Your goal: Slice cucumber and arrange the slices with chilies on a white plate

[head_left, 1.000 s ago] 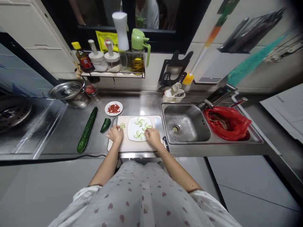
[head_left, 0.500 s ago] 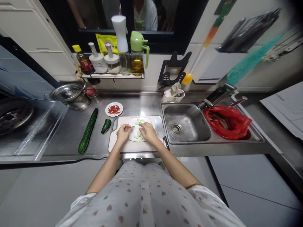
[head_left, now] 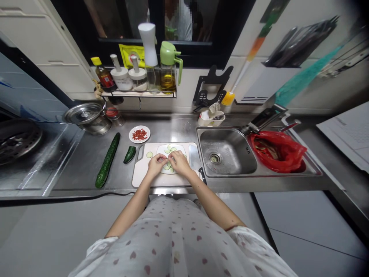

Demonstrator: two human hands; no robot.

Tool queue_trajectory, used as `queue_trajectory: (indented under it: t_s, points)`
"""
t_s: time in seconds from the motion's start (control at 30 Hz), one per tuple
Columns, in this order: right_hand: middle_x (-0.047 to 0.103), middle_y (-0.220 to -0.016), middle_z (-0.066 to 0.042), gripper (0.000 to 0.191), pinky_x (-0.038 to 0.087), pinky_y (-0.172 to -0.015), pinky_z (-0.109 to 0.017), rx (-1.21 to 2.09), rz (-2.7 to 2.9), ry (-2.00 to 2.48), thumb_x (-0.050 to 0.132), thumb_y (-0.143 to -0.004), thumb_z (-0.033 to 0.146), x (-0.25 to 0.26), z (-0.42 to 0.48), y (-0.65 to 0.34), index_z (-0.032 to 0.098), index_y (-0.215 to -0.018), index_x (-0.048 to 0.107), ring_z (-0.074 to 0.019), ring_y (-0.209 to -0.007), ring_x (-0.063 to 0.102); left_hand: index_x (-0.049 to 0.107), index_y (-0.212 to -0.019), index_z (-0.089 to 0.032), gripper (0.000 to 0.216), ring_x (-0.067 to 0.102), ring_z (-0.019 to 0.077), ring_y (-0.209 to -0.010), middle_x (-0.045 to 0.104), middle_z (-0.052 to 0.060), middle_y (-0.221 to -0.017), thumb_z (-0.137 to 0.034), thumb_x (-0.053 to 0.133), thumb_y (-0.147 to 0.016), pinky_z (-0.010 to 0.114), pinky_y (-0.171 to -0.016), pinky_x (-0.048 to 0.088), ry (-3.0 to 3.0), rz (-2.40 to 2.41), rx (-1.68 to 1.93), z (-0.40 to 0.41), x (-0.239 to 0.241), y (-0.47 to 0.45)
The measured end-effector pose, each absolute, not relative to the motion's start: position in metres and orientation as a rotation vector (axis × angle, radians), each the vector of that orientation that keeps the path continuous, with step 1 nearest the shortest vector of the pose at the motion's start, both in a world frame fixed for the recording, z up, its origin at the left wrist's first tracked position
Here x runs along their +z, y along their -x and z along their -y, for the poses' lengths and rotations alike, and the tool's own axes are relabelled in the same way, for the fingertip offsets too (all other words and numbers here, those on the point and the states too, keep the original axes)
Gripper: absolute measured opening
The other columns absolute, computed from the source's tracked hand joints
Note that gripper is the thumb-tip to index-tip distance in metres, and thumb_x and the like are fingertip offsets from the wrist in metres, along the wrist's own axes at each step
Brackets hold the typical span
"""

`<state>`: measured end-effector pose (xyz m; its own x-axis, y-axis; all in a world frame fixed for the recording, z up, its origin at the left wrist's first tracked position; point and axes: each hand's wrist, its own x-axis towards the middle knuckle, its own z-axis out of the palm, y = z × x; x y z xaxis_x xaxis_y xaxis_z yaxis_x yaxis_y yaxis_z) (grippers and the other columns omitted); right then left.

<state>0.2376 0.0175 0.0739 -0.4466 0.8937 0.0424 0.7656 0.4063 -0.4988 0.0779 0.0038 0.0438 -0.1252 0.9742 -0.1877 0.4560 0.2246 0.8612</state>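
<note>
Steel counter [head_left: 77, 165] stretched below a dark window [head_left: 123, 19]. On its pale cutting board [head_left: 141, 175] lay a white plate [head_left: 160, 149] with cucumber slices [head_left: 168, 166]. Half a second earlier the hands were apart; now the left hand [head_left: 156, 164] and right hand [head_left: 179, 163] met above the plate, fingers pinched narrow, anything between them indiscernible. One round slice [head_left: 149, 154], previously mostly covered, showed left of the plate.

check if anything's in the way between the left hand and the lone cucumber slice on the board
Nothing visible: only a narrow strip of bare cutting board shows between the left hand and the lone cucumber slice.
</note>
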Motion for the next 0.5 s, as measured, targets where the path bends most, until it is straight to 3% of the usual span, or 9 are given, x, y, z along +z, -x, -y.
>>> queue_trajectory:
  t_s: [0.17,0.3,0.5]
  points:
    - [0.062,-0.101,-0.007,0.022,0.039,-0.083,-0.031,0.570,2.280,1.480,0.038,-0.096,0.022,0.069,-0.021,-0.242,0.019,-0.101,0.059,-0.0216,-0.097,0.047,0.063,-0.084,-0.020,0.030,0.057,0.0137,-0.066,0.065,0.000,-0.072,-0.047,0.068,-0.071,0.025,-0.064,0.042,-1.125,-1.784,0.921,-0.002,0.047,-0.078]
    - [0.062,-0.096,-0.007,0.020,0.039,-0.080,-0.033,0.524,2.177,1.358,0.039,-0.096,0.022,0.066,-0.022,-0.244,0.020,-0.095,0.059,-0.0227,-0.091,0.048,0.059,-0.087,-0.017,0.040,0.051,0.0105,-0.051,0.063,0.001,-0.059,-0.054,0.065,-0.073,0.021,-0.052,0.035,-0.872,-1.522,0.954,0.000,0.058,-0.083]
    - [0.061,-0.095,-0.008,0.021,0.039,-0.082,-0.034,0.470,2.197,1.191,0.039,-0.097,0.023,0.068,-0.018,-0.244,0.020,-0.091,0.059,-0.0226,-0.093,0.047,0.054,-0.104,-0.018,0.046,0.050,0.0062,-0.048,0.069,0.004,-0.077,-0.045,0.071,-0.070,0.016,-0.041,0.018,-0.506,-1.287,0.910,-0.002,0.072,-0.087]
